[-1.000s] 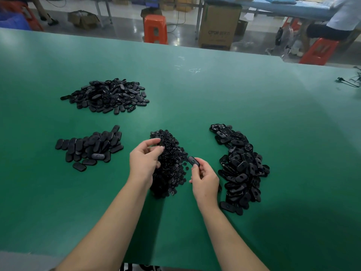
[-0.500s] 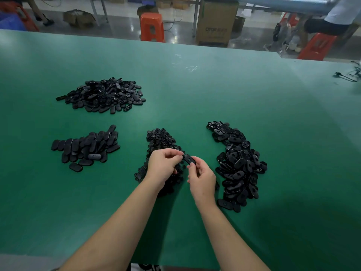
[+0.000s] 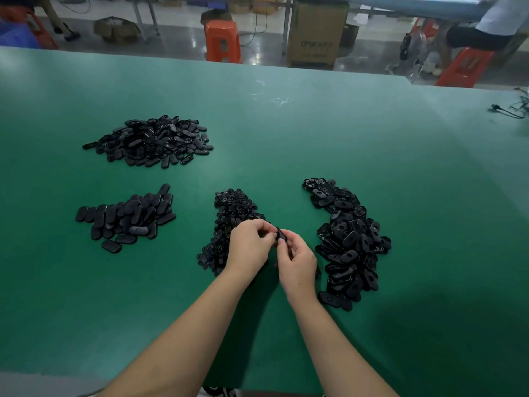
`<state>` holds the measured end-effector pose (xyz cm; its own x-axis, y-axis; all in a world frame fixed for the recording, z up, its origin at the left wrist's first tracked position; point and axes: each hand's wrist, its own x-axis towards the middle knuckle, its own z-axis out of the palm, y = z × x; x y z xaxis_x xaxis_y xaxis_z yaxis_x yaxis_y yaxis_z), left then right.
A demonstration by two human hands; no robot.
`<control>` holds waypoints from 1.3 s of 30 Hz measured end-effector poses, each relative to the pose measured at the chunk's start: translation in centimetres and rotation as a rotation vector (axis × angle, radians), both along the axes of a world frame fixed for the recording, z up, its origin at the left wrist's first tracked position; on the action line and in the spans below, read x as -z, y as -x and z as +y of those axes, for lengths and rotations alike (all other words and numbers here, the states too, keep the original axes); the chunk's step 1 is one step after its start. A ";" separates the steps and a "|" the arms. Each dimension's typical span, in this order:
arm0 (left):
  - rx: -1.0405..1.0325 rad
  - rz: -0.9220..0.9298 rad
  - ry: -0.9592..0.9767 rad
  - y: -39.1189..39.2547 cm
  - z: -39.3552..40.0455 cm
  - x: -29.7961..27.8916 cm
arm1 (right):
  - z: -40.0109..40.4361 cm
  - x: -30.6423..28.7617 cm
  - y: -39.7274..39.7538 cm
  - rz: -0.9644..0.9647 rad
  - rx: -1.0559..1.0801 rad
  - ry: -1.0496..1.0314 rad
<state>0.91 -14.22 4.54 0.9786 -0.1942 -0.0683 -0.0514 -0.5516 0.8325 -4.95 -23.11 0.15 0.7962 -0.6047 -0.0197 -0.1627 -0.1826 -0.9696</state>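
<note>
Head cam from my end: both hands meet just above the green table (image 3: 286, 138). The right hand (image 3: 297, 262) pinches a black oval piece (image 3: 280, 234) tight, and the left hand (image 3: 249, 247) has its curled fingertips nipped onto the piece's other end. The heap of small round bits (image 3: 232, 207) sits partly hidden under the left hand. The oval shell pile (image 3: 349, 242) is just to the right, with two more piles (image 3: 126, 217) well off to the left.

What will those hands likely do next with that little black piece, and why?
Likely a firm squeeze, as a guess: the left hand and right hand both pinch the black oval piece at their fingertips, above the pile of small round parts on the green table, so something seems to be going into it.
</note>
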 end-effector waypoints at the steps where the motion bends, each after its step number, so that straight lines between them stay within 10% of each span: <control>1: 0.002 -0.005 -0.003 0.0 0.0 0.0 | 0.0 0.0 0.0 0.000 -0.003 -0.007; 39: 0.104 0.196 0.027 -0.5 1.2 -0.6 | -0.3 0.0 0.5 -0.063 -0.053 -0.063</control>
